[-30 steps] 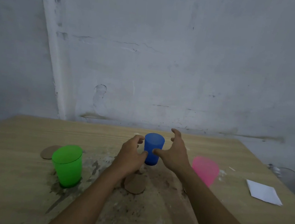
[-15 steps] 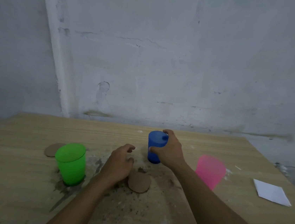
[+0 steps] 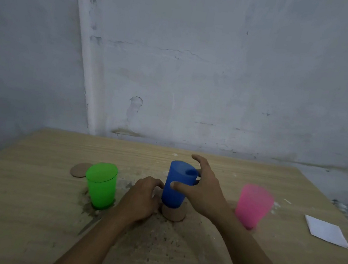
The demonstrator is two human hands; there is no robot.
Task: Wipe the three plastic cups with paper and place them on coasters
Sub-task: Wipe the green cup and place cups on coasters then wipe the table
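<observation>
My right hand (image 3: 202, 191) grips the blue cup (image 3: 176, 186) with the thumb on its front and fingers behind. The cup is tilted, its base over a round brown coaster (image 3: 174, 215) in the middle of the table; I cannot tell whether they touch. My left hand (image 3: 141, 197) rests on the table just left of that coaster, fingers curled near the cup's base, holding nothing. A green cup (image 3: 102, 185) stands upright to the left, with another coaster (image 3: 78, 170) behind it. A pink cup (image 3: 253, 205) stands to the right, partly behind my right forearm.
A folded white paper (image 3: 326, 230) lies near the table's right edge. The wooden table (image 3: 18, 211) is smeared with dark dirt and crumbs around the cups. A grey wall stands right behind the table's far edge.
My right hand closed on the blue cup and carried it toward me, over the middle coaster. My left hand let go of the cup and dropped to the table beside the coaster.
</observation>
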